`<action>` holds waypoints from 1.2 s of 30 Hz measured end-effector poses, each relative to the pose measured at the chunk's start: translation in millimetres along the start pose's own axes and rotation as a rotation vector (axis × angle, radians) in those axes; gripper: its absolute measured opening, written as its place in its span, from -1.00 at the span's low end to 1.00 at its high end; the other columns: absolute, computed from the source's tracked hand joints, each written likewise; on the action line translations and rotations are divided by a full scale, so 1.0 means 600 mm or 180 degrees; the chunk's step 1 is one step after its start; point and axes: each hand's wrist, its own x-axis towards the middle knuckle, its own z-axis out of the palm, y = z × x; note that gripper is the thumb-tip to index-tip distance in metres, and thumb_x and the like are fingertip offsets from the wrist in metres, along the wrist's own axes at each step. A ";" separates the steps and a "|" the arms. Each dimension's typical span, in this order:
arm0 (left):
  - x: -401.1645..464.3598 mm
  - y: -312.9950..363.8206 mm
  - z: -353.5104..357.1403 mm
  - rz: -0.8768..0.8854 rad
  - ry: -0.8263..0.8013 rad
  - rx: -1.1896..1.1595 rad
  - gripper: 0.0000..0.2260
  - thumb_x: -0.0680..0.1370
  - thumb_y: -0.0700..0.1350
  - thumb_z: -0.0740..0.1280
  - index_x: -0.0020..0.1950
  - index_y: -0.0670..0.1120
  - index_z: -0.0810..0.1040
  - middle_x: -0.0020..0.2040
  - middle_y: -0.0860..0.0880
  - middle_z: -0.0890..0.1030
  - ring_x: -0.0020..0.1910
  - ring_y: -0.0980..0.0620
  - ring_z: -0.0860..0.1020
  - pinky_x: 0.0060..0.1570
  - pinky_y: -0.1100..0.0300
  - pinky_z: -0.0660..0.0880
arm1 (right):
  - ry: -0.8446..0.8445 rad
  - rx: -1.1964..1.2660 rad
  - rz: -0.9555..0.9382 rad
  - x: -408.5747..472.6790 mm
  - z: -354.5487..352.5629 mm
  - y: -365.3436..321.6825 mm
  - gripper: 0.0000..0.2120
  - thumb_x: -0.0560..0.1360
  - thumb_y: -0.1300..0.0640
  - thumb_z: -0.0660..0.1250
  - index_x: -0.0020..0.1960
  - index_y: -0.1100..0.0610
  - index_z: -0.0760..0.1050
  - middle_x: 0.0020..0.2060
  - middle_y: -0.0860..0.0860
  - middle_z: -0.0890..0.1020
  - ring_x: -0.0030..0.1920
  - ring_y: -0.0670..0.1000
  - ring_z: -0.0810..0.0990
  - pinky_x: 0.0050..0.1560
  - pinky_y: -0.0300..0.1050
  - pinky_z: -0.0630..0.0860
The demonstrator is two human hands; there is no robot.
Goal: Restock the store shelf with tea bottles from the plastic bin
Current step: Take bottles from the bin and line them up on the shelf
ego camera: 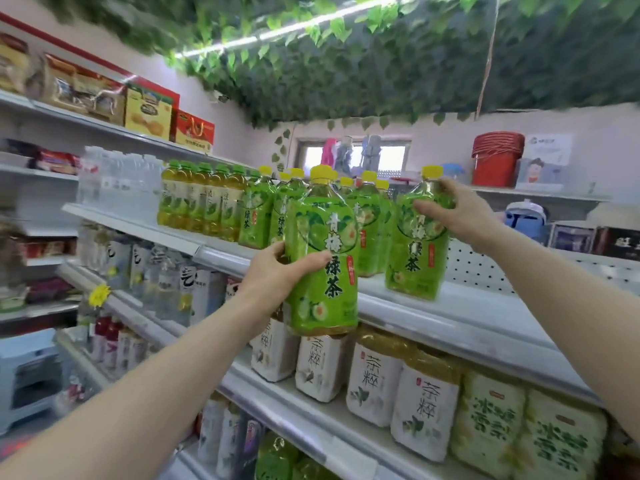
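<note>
Holding one green tea bottle (322, 258) before the shelf (450, 306), the left hand (277, 271) curled its fingers round it. The right hand (457, 213) gripped another bottle (417, 244) standing there, hiding its shoulder. Left side was blurry.

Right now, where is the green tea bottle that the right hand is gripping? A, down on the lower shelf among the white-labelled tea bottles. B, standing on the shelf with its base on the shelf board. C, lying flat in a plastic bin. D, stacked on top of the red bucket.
B: the right hand grips the shoulder of a green tea bottle whose base rests on the shelf, slightly tilted, right of the other yellow-capped bottles.
</note>
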 end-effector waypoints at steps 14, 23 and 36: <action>0.076 -0.029 -0.021 -0.0045 -0.0312 -0.0188 -0.17 0.08 0.23 0.54 0.27 -0.11 0.52 0.03 -0.02 0.70 -0.03 0.01 0.68 0.02 0.03 0.60 | 0.0140 -0.0247 0.0495 0.012 0.067 0.039 -0.17 0.43 0.03 0.50 0.51 0.11 0.09 -0.12 -0.02 0.41 0.00 0.11 0.54 0.01 -0.07 0.43; 0.096 -0.019 -0.021 -0.0117 -0.0592 -0.0202 -0.38 0.16 0.18 0.53 0.16 -0.04 0.56 0.00 0.00 0.71 -0.09 0.05 0.69 -0.15 0.15 0.59 | -0.0112 -0.0586 0.0991 0.075 0.105 0.063 -0.05 0.52 0.00 0.39 0.58 0.10 -0.26 0.05 0.12 0.50 -0.04 0.11 0.55 -0.07 0.05 0.53; 0.074 -0.055 0.027 -0.0129 -0.1508 -0.0193 -0.46 0.30 0.11 0.56 0.20 -0.06 0.58 0.04 -0.05 0.71 0.03 -0.06 0.68 0.08 -0.08 0.59 | -0.0892 0.1209 0.0250 -0.111 0.105 -0.080 -0.49 0.45 -0.16 0.35 0.33 -0.17 0.24 0.05 -0.36 0.48 -0.11 -0.36 0.55 -0.20 -0.42 0.45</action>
